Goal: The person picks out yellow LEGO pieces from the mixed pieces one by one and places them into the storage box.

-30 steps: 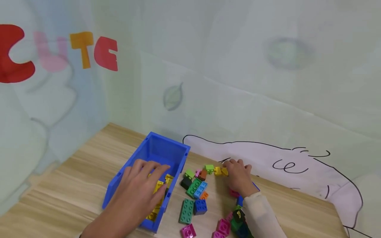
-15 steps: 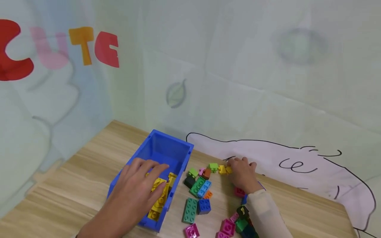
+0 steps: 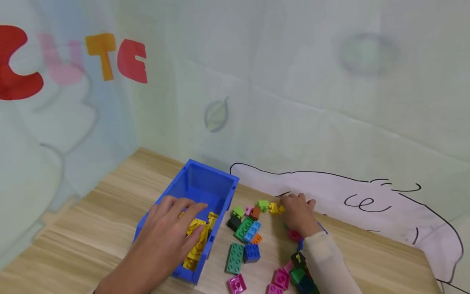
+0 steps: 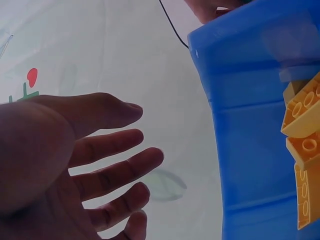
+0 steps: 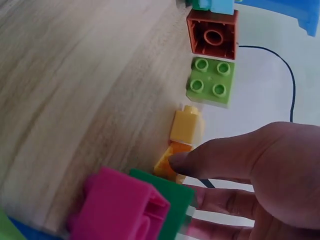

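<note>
My left hand (image 3: 167,232) hovers with spread, loosely bent fingers over the blue box (image 3: 211,173). Yellow bricks (image 3: 198,245) lie inside that box, below the hand, and nothing sits between its fingers in the left wrist view. At the far side of the table, my right hand (image 3: 299,214) pinches a small yellow brick (image 5: 165,165), its thumb tip on the brick's face. Another yellow brick (image 5: 185,126) stands right beside it. Close to the right fingers are a green brick (image 5: 177,200) and a pink brick (image 5: 117,205); part of the right hand's grip is hidden behind the thumb.
Between box and right arm lie loose bricks: light green (image 3: 263,205), brown (image 3: 255,213), black (image 3: 234,223), light blue (image 3: 252,232), dark blue (image 3: 251,253) and green (image 3: 234,258). Pink bricks (image 3: 281,278) lie by the right sleeve (image 3: 328,261). A printed backdrop (image 3: 312,122) rises behind the table.
The head view has shifted slightly, so the box and bricks appear a little further right. Both hands keep nearly the same places and poses.
</note>
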`<state>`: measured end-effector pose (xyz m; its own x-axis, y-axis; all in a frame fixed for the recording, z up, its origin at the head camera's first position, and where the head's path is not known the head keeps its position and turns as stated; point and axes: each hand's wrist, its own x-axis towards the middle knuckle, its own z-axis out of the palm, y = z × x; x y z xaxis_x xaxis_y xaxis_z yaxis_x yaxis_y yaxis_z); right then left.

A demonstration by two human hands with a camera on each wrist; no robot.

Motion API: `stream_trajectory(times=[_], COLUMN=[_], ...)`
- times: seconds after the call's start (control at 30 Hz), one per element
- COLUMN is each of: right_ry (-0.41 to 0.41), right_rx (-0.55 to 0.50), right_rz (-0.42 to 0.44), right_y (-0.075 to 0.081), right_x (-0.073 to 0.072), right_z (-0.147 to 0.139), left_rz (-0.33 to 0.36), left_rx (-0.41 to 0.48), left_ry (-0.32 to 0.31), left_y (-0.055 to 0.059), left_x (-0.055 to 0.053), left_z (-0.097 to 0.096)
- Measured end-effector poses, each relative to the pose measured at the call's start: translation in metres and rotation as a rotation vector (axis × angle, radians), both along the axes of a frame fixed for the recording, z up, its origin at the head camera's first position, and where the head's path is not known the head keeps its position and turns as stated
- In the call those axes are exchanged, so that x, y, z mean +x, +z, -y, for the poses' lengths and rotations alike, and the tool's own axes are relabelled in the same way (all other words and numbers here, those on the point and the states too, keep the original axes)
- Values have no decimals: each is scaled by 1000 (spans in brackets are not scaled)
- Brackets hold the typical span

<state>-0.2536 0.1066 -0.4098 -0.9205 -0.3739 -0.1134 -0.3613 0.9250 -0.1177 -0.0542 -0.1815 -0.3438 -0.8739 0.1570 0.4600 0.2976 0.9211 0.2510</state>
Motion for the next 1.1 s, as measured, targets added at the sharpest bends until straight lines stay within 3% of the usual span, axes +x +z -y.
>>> stream_trajectory(times=[0.17, 0.37, 0.57, 0.7, 0.87, 1.0, 1.1], right_ry=[7, 9, 38, 139, 316, 427, 480], right_rx=[0, 12, -45, -151, -304, -352, -347], right_rz=[-22, -91, -157, -219, -283, -262, -231], right_y=[0, 8, 28, 54, 86, 98, 96], right_x=[4, 7, 21, 41, 70, 88, 94], right_z=[0, -2, 3, 16, 44, 69, 88], left_rz=[21, -8, 13, 38, -43, -87, -98], left_rx=[-12, -9, 0, -8, -1, 7, 8], left_ry=[10, -1, 7, 17, 8, 5, 5], left_y=[0, 0, 0, -2, -4, -5, -6], left_x=[1, 2, 2, 3, 0, -3, -4], left_z=[1, 1, 3, 4, 7, 8, 8])
